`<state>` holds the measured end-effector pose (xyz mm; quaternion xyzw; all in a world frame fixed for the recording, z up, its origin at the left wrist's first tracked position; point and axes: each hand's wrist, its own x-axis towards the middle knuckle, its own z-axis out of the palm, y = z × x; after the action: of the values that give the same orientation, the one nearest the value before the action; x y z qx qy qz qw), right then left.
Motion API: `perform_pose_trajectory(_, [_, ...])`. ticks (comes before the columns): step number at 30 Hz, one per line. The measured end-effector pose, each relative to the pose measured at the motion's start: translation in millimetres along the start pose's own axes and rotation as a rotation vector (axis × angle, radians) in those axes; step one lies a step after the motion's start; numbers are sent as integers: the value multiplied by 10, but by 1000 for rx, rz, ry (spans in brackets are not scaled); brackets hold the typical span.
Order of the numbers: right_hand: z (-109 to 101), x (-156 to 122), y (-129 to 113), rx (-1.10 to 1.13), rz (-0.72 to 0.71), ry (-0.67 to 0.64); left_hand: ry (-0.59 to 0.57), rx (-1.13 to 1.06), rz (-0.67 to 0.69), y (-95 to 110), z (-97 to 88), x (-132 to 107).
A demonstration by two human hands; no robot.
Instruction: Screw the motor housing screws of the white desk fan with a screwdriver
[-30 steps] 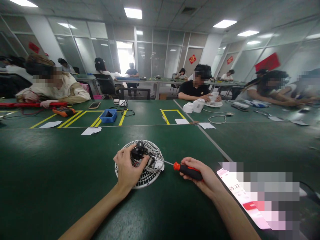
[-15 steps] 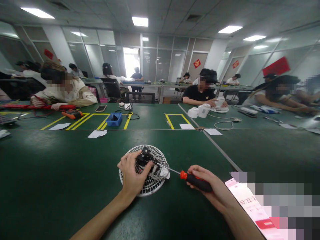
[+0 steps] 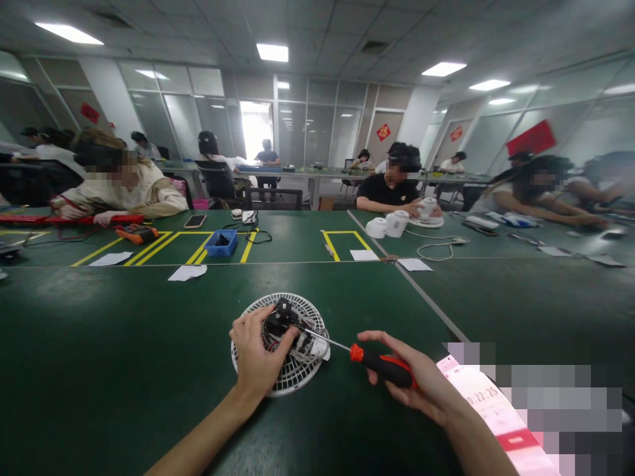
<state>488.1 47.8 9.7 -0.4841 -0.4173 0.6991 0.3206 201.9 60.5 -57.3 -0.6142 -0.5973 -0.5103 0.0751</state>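
Observation:
A round white grille lies on the green table, with a black motor-like part, a bundle of wires and a white plug-like piece on top. My left hand grips the black part from the left, thumb in front and fingers behind. My right hand holds a screwdriver with a black and red handle. Its handle end rests in the palm while the index finger is stretched out along it. The shaft points left, and its tip meets the black part near my left thumb; the exact contact point is hidden.
A phone with a lit timer lies at lower right, partly blurred out. Beyond are paper slips, a blue bin, an orange multimeter and white housings. Co-workers sit across the table, one handling a white part.
The fingers of my right hand have loosened and spread around the screwdriver handle. My left hand keeps its grip on the black part. The whole view has shifted slightly.

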Motion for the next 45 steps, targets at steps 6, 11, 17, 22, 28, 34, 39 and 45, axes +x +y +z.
perform_pose_trajectory(6, [7, -4, -36, -123, -83, 9, 9, -24, 18, -3, 7, 15])
perform_pose_trajectory(11, [-50, 5, -31, -216, -179, 125, 26, -34, 45, 5, 7, 29])
perform_pose_trajectory(17, [-22, 8, -1, -237, -313, 218, -2, -73, 36, 19, 2, 48])
perform_pose_trajectory(22, [55, -21, -30, -177, -73, 116, -25, -141, -9, 16, 9, 48])
perform_pose_trajectory(28, [-9, 2, -29, -265, -183, 146, -52, -200, -59, 16, 13, 41])
perform_pose_trajectory(34, [-45, 11, -4, -299, -374, 218, -45, -195, -64, 13, 21, 40])
perform_pose_trajectory(39, [41, -9, -21, -231, -105, 163, -52, -208, -73, 4, 22, 35])
perform_pose_trajectory(45, [27, -24, -48, -325, -162, 177, -53, -215, -71, 6, 21, 35])
